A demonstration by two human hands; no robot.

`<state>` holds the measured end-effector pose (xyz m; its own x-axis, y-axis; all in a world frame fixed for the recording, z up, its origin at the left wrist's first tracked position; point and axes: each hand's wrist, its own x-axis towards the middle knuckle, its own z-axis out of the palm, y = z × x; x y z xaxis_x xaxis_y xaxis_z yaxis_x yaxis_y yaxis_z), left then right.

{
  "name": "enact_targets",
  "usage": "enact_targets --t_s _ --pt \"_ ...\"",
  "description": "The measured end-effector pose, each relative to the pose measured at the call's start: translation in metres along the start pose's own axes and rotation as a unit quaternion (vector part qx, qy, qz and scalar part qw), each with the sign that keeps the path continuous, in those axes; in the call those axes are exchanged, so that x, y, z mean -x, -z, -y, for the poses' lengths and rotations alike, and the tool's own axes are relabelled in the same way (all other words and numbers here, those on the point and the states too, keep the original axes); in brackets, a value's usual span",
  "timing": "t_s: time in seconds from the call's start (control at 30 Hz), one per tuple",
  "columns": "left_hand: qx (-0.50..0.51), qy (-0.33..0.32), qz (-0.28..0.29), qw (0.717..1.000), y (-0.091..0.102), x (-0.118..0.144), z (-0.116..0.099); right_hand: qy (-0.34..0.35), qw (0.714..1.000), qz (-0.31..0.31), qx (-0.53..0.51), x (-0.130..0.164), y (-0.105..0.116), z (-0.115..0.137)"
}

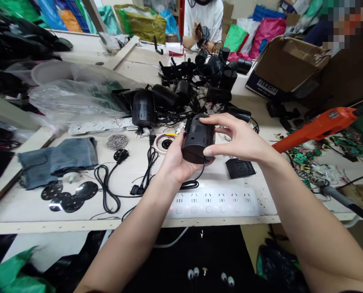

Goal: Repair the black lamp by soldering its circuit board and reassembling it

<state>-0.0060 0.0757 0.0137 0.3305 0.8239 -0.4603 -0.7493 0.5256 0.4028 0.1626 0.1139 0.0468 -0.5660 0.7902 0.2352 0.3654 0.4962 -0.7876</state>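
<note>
A black cylindrical plastic housing [198, 138] with a cable hanging from it is held above the bench. My left hand [178, 162] cups it from below and the left side, fingers partly hidden beneath it. My right hand [233, 136] grips its right side, with the thumb near the lower rim and the index finger on top. Just below lies a white power strip [213, 201] with small red lights. To the right of the housing sits a black square part [240, 168]. A coil of black cable [190, 184] rests under my hands.
Several similar black housings [144, 108] are heaped behind. An orange electric screwdriver [315, 129] lies at right beside green circuit boards [306, 156]. At left are a denim cloth [59, 158], a pile of screws [117, 141] and black discs [73, 202]. A person [204, 24] sits opposite.
</note>
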Motion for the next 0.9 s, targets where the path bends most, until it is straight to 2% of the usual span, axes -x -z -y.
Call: enact_targets --t_s 0.13,0.3,0.53,0.7,0.8,0.9 --pt "0.0 -0.008 -0.029 1.0 -0.003 0.002 0.0 -0.004 1.0 0.008 -0.012 -0.001 0.001 -0.004" --pt "-0.002 -0.011 -0.037 0.999 -0.002 0.004 0.0 -0.007 0.997 0.026 -0.067 0.001 -0.002 -0.01" --pt "-0.013 0.002 -0.054 0.998 0.005 0.004 0.002 -0.005 0.998 0.043 -0.055 0.001 -0.006 -0.013" --pt "-0.036 -0.004 0.001 0.999 0.018 0.005 0.006 -0.033 0.994 0.078 -0.072 0.003 -0.012 -0.018" --pt "-0.046 0.011 0.034 0.998 0.023 0.003 0.003 -0.031 0.998 0.054 -0.021 0.001 -0.015 -0.014" --pt "-0.054 0.057 0.046 0.996 0.024 0.0 -0.002 -0.034 0.998 0.035 0.032 -0.006 -0.016 -0.009"
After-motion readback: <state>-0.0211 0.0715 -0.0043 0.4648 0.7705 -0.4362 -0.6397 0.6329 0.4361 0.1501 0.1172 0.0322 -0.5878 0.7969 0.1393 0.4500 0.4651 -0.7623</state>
